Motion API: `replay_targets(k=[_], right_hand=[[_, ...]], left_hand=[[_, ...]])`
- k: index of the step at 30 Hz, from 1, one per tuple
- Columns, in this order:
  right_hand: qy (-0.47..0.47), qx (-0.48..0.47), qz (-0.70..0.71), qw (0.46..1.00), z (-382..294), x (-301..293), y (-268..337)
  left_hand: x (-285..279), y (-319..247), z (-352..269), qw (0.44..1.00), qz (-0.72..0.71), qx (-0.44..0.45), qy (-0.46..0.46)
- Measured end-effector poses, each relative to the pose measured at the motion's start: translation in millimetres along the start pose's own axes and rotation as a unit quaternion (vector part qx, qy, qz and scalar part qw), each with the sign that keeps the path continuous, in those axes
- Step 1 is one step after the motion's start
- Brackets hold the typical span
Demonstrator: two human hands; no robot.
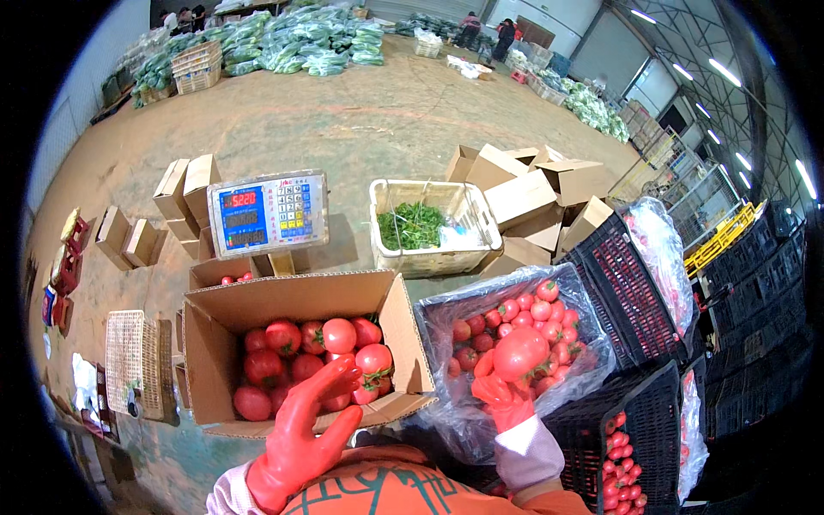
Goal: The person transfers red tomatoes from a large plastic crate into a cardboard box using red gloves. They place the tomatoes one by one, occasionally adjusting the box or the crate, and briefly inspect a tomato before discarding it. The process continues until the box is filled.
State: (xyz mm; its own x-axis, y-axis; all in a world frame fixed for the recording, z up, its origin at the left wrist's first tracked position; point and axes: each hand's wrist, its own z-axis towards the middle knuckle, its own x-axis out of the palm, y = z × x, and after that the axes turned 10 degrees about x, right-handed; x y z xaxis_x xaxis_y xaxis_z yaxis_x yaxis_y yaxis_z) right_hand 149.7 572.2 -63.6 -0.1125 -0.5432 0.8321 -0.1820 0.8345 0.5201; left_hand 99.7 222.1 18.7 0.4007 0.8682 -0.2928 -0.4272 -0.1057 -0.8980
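Observation:
My left hand (308, 428), in a red rubber glove, hovers palm down at the near edge of an open cardboard box (290, 291) of large tomatoes (264, 367), fingers apart and holding nothing that I can see. In my right hand (505, 394), gloved alike, is a large red tomato (520, 353), raised above a crate lined with clear plastic (444, 421). Smaller-looking tomatoes (541, 311) lie in that crate. Behind the cardboard box stands a digital scale display (270, 214) with lit red digits.
A cream plastic crate (434, 262) with leafy greens stands ahead, beside piled empty cardboard boxes (518, 196). Black crates (627, 283) of tomatoes are stacked at right. A white basket (125, 364) lies left. Bagged vegetables (302, 42) and several people are far off.

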Motion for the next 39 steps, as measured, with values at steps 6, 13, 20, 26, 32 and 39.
replay_targets(k=[6, 13, 20, 26, 32, 39], right_hand=[[-0.024, -0.02, -0.282, 0.959, 2.2, 66.5, 8.1], [0.104, 0.001, -0.525, 0.845, 32.4, 152.3, -25.8], [0.064, -0.09, -0.451, 0.886, 43.6, 169.7, -52.5], [0.167, -0.333, -0.722, 0.583, 49.5, 196.7, -54.9], [0.301, -0.209, -0.66, 0.656, 71.8, 206.1, -60.9], [0.279, -0.148, -0.467, 0.826, 75.7, 202.0, -61.5]], left_hand=[[-0.4, -27.3, 28.0, 0.851, -0.463, -0.246, 0.032], [13.0, -23.1, 37.3, 0.864, -0.472, -0.173, 0.02], [4.5, 8.2, 30.7, 0.983, -0.169, -0.001, -0.064], [12.4, -5.9, 31.6, 0.99, -0.063, 0.072, -0.106], [17.9, 62.0, 19.6, 0.989, 0.116, 0.031, 0.083], [-13.8, -19.9, 40.5, 0.948, -0.317, -0.017, 0.019]])
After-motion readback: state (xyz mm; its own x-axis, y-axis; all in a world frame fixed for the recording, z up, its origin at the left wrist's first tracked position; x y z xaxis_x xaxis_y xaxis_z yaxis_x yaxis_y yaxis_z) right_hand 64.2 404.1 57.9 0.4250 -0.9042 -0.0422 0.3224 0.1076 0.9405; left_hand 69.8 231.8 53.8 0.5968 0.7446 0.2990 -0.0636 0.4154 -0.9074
